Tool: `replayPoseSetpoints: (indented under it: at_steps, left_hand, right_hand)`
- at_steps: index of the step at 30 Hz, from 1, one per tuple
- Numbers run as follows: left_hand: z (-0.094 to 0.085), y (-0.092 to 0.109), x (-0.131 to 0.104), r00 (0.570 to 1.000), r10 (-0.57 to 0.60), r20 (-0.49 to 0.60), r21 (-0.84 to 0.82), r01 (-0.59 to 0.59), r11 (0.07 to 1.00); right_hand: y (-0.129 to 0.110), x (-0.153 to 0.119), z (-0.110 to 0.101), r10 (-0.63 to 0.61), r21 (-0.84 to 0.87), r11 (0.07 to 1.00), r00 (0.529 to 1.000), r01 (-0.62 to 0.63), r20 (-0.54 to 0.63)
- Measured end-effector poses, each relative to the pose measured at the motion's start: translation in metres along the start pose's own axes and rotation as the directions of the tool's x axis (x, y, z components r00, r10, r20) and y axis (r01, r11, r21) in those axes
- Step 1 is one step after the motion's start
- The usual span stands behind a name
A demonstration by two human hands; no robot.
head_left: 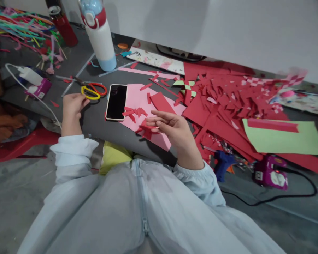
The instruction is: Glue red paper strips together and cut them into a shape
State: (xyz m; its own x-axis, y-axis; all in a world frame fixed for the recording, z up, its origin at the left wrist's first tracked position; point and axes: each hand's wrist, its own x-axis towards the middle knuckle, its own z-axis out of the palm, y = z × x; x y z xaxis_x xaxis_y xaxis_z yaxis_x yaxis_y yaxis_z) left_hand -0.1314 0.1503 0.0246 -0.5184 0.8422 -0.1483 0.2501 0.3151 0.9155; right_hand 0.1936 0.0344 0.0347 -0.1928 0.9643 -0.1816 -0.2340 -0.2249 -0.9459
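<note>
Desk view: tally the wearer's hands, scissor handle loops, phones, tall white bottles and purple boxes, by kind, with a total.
Hands: 2 (left hand, right hand)
Scissor handle loops: 2 (yellow loop, red loop)
Phone: 1
Tall white bottle: 1
Purple boxes: 2 (left box, right box)
Total: 8

Yellow-and-orange-handled scissors: smooth plastic grips. Black-screened rectangular phone: glossy. Flat pink sheet, loose red strips: matt paper. Dark-grey worktop: matt. White-and-blue cylindrical bottle: smooth. Pale-blue jacket: creased cloth.

A dark grey table carries a bottle, scissors, pink paper and heaped red paper scraps.
</note>
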Motion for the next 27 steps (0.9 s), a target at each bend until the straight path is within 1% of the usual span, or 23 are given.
replayPoseSetpoints:
  at_steps: [3, 5, 7, 9, 11, 12, 13, 14, 15, 17, 18, 20, 22, 24, 27]
  left_hand:
    - [0.002, 0.000, -0.006, 0.998, -0.046, -0.030, 0.010, 0.046, 0.999]
    - [0.004, 0.000, -0.008, 0.998, -0.041, -0.040, 0.026, 0.042, 0.999]
    - [0.004, -0.001, -0.010, 0.999, -0.021, -0.044, 0.054, 0.023, 0.998]
    - [0.002, -0.003, -0.012, 0.999, -0.001, -0.054, 0.092, 0.006, 0.996]
    - [0.001, -0.005, -0.021, 0.996, 0.049, -0.081, 0.180, -0.034, 0.983]
    - [0.001, -0.005, -0.028, 0.990, 0.093, -0.109, 0.238, -0.065, 0.969]
    - [0.002, -0.005, -0.039, 0.972, 0.213, -0.098, 0.379, -0.161, 0.911]
    - [0.004, -0.004, -0.052, 0.947, 0.315, -0.058, 0.475, -0.252, 0.844]
    - [0.007, -0.004, -0.067, 0.919, 0.393, 0.017, 0.489, -0.350, 0.799]
    - [0.018, -0.003, -0.100, 0.835, 0.516, 0.191, 0.442, -0.543, 0.714]
    - [0.024, -0.003, -0.117, 0.792, 0.539, 0.288, 0.425, -0.610, 0.669]
    - [0.039, -0.003, -0.144, 0.729, 0.514, 0.452, 0.397, -0.680, 0.616]
    - [0.052, -0.005, -0.163, 0.695, 0.465, 0.549, 0.403, -0.707, 0.581]
    - [0.064, -0.008, -0.173, 0.670, 0.439, 0.599, 0.420, -0.730, 0.540]
    - [0.077, -0.010, -0.179, 0.614, 0.434, 0.659, 0.404, -0.776, 0.484]
  right_hand:
    - [-0.003, -0.004, 0.000, 0.010, 0.012, 1.000, 1.000, -0.010, -0.012]
    - [-0.005, -0.008, -0.001, 0.013, -0.004, 1.000, 0.998, -0.013, -0.059]
    - [-0.005, -0.013, -0.005, 0.002, -0.055, 0.998, 0.993, -0.009, -0.118]
    - [-0.004, -0.019, -0.011, -0.030, -0.169, 0.986, 0.981, -0.003, -0.190]
    - [-0.002, -0.025, -0.020, -0.087, -0.337, 0.941, 0.959, -0.009, -0.268]
    - [0.000, -0.028, -0.025, -0.123, -0.431, 0.902, 0.946, -0.020, -0.301]
    - [0.003, -0.031, -0.030, -0.157, -0.520, 0.853, 0.933, -0.038, -0.325]
    - [0.005, -0.034, -0.033, -0.181, -0.595, 0.801, 0.922, -0.063, -0.341]
    - [0.008, -0.037, -0.036, -0.198, -0.658, 0.747, 0.915, -0.090, -0.351]
    - [0.013, -0.042, -0.038, -0.211, -0.757, 0.637, 0.912, -0.144, -0.352]
    - [0.016, -0.043, -0.037, -0.214, -0.801, 0.576, 0.916, -0.162, -0.340]
    - [0.020, -0.045, -0.031, -0.208, -0.879, 0.443, 0.933, -0.178, -0.293]
    - [0.023, -0.045, -0.023, -0.174, -0.930, 0.322, 0.954, -0.178, -0.243]
    - [0.025, -0.044, -0.014, -0.114, -0.955, 0.233, 0.970, -0.186, -0.217]
    - [0.028, -0.044, -0.004, -0.048, -0.969, 0.152, 0.978, -0.195, -0.205]
